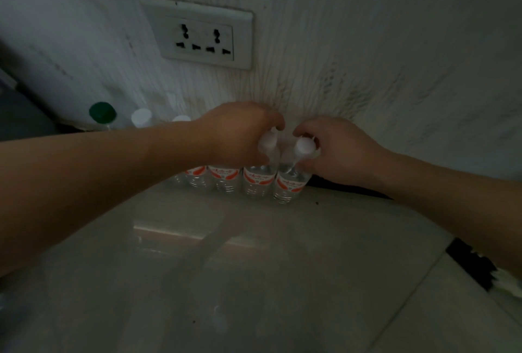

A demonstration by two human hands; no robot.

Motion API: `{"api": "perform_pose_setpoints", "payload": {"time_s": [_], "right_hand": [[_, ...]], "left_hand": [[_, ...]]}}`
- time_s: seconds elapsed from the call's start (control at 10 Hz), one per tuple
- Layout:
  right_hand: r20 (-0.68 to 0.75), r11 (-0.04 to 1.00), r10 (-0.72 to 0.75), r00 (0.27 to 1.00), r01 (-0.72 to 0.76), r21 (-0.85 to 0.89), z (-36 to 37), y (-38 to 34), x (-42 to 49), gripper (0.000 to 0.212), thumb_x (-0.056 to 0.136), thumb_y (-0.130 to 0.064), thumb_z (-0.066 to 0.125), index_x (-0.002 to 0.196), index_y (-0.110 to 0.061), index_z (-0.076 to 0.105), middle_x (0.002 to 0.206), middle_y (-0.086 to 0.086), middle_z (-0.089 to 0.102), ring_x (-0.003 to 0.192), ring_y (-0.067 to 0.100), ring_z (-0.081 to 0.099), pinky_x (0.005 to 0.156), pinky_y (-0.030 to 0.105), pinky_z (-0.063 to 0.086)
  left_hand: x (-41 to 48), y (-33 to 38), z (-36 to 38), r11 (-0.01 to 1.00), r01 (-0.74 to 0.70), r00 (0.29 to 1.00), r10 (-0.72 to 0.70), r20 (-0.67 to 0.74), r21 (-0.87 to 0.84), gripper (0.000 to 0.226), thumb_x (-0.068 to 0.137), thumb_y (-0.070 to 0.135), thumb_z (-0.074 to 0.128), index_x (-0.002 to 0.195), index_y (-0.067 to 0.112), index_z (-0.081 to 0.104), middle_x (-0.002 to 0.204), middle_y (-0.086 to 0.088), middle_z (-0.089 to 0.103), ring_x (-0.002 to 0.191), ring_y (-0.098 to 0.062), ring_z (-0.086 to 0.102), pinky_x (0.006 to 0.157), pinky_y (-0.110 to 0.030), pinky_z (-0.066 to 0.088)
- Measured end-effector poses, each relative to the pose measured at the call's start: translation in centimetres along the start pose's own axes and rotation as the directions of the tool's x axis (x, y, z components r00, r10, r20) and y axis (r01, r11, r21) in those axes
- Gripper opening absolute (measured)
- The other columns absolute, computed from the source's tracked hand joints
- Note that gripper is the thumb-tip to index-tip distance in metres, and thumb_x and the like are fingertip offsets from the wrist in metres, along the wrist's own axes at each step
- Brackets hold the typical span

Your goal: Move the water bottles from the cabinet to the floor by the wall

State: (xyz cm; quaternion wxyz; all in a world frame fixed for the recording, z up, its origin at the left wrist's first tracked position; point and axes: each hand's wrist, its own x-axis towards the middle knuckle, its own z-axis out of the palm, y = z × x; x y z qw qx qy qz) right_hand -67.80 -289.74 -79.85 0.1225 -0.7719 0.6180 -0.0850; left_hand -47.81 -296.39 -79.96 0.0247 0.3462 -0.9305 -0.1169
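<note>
Dim shiny floor point(254, 268) meets a white wall point(339, 42) with a socket point(202, 35). Two water bottles point(261, 180) stand upright at the right end of a row along the wall, touching side by side. Each is clear, with a red label and white cap. Left hand point(240, 132) grips one bottle's top from above, and right hand point(333, 149) grips the other. I think letting go comes next.

Lighting dim throughout. Rear wall point(367, 42) pale, with fine vertical streaked texture and darker smudging near its base. White double socket plate point(202, 33) mounted on the wall, upper left of centre, unoccupied. Floor point(254, 282) of glossy pale tile, reflective, with a grout line toward the right edge. Dark unidentified object point(470, 268) at the floor's right edge.
</note>
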Motion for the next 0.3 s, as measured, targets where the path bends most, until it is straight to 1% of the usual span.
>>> {"api": "perform_pose_setpoints", "payload": {"time_s": [0.1,0.2,0.3], "right_hand": [[0.016,1.000,0.009,1.000,-0.010,0.025,0.1,0.1,0.1,0.060,0.068,-0.040,0.080,0.120,-0.016,0.061,0.112,0.003,0.064,0.099,0.017,0.058,0.080,0.027,0.043],[-0.011,0.999,0.000,1.000,0.001,0.050,0.1,0.2,-0.1,0.061,0.070,-0.042,0.079,0.121,-0.016,0.061,0.113,0.002,0.063,0.100,0.017,0.059,0.085,0.031,0.046],[-0.015,0.997,0.018,1.000,-0.017,0.069,0.3,0.2,-0.5,0.061,0.073,-0.047,0.076,0.123,-0.017,0.059,0.113,0.001,0.061,0.102,0.016,0.057,0.086,0.029,0.044]], "left_hand": [[-0.1,0.0,0.1,1.000,0.002,1.000,-0.002,-0.001,-0.018,0.066,0.074,0.044,0.077,0.133,0.027,0.051,0.118,0.005,0.060,0.104,-0.016,0.058,0.083,-0.033,0.047],[-0.4,0.0,0.4,0.998,0.020,0.999,-0.022,-0.036,-0.055,0.069,0.074,0.053,0.072,0.134,0.027,0.048,0.120,0.006,0.060,0.104,-0.015,0.058,0.084,-0.033,0.048],[-1.1,0.0,0.7,0.994,0.067,0.995,-0.073,-0.063,-0.084,0.073,0.076,0.055,0.070,0.138,0.027,0.043,0.129,0.006,0.055,0.113,-0.017,0.055,0.090,-0.037,0.049]]}}
